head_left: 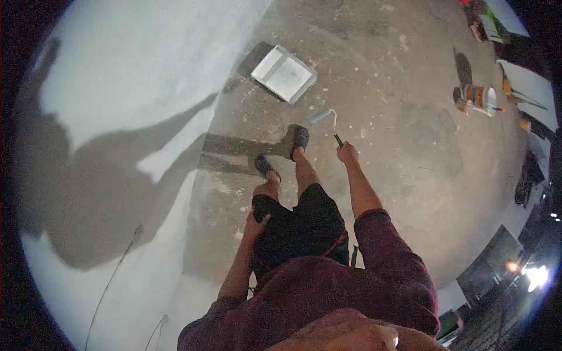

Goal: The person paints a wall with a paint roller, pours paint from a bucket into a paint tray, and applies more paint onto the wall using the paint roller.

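Note:
My right hand (pixel 348 153) is closed around the dark green handle of a paint roller (pixel 321 116). The roller's pale sleeve hangs from a bent wire frame, just above the floor as far as I can tell. Just beyond it lies a paint tray (pixel 287 75), pale and wet-looking inside, on the concrete floor. My left hand (pixel 255 226) rests against the leg of my black shorts, thumb apart from the fingers; nothing shows in it, though part of the fingers is hard to make out.
A white wall (pixel 146 64) with my shadow on it rises at the left. Paint specks dot the concrete floor (pixel 404 193). At the right stand a paint bucket (pixel 490 100) and an orange-labelled can (pixel 475 95). A bright lamp (pixel 536 277) shines at lower right. Wires (pixel 114 275) stick out of the wall.

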Available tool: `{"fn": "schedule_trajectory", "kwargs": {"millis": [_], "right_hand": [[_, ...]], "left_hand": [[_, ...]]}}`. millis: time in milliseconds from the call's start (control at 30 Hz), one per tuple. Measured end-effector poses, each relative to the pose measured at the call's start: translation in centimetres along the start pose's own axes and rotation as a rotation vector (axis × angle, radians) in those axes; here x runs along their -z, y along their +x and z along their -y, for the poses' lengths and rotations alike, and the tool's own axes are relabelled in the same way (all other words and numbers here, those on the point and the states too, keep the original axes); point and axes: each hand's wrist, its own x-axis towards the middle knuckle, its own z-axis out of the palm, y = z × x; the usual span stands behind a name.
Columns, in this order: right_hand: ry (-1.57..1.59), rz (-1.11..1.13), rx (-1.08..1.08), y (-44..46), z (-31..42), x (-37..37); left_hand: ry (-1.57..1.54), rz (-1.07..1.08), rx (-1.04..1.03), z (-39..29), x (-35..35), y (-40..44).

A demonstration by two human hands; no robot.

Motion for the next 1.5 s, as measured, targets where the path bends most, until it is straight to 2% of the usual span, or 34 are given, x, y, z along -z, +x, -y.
{"fn": "schedule_trajectory", "kwargs": {"millis": [67,100,200,300,367,433,467,700,767,867,1000,1067,1300,1400,1500], "right_hand": [[-0.139,0.012,0.143,4.5,2.0,-0.8],[-0.146,0.015,0.142,6.7,3.1,-1.2],[-0.166,0.04,0.085,13.5,5.9,-2.7],[-0.114,0.077,0.106,21.1,7.6,-5.9],[-0.121,0.039,0.147,25.1,8.0,-8.3],[-0.154,-0.007,0.181,27.7,9.4,-9.4],[-0.182,-0.053,0.202,28.3,9.7,-10.0],[-0.295,0.028,0.173,31.0,11.7,-12.1],[-0.28,-0.015,0.179,32.3,12.6,-12.8],[-0.276,-0.066,0.251,33.8,15.2,-13.6],[-0.185,-0.013,0.203,35.0,21.3,-11.8],[-0.235,-0.104,0.274,36.2,23.6,-11.8],[-0.241,-0.07,0.299,38.1,29.4,-11.2],[-0.214,-0.146,0.364,39.0,30.6,-12.2],[-0.246,-0.149,0.307,39.0,32.7,-12.2]], "left_hand": [[-0.165,0.008,-0.144,-3.0,-1.2,0.4],[-0.17,0.011,-0.139,-2.7,-2.1,1.6],[-0.204,0.04,0.006,-1.8,-4.7,5.2],[-0.034,0.012,0.122,-5.8,-4.2,6.1],[0.134,-0.015,0.297,-8.4,-3.3,7.0],[0.125,-0.03,0.3,-7.2,-3.8,8.4],[0.129,-0.037,0.3,-6.6,-3.9,8.3],[0.068,0.016,0.391,-8.3,-2.6,9.1],[0.092,-0.031,0.288,-7.8,-3.0,9.7],[0.044,-0.052,0.324,-8.4,-2.6,10.2],[0.089,-0.044,0.337,-9.6,-1.8,11.4],[0.091,-0.028,0.326,-9.4,-1.7,11.6],[0.143,-0.078,0.301,-8.4,-1.1,11.8],[0.082,-0.053,0.333,-8.8,-0.5,12.0],[0.097,-0.076,0.296,-8.8,-0.1,12.1]]}}
